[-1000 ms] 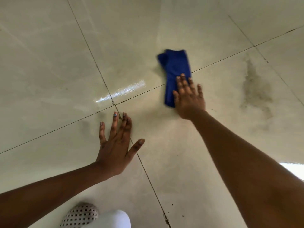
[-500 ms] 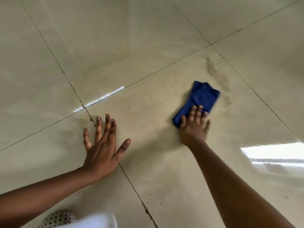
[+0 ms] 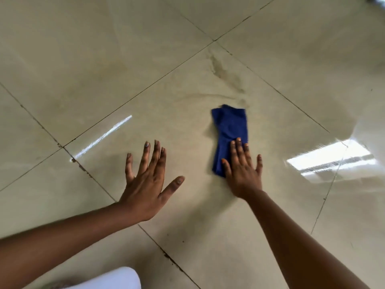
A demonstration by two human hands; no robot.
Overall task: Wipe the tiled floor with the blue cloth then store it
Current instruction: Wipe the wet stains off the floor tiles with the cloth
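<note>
Blue cloth (image 3: 230,130) lies pressed under the flat, spread right hand (image 3: 242,176), mid-wipe; next stroke should reach the smear (image 3: 220,69) beyond the cloth.

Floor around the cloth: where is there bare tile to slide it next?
Bare tile lies beyond the blue cloth up to the dirty smear, and right of the right hand toward the window glare. The gap between the right hand and the left hand is tighter.
</note>
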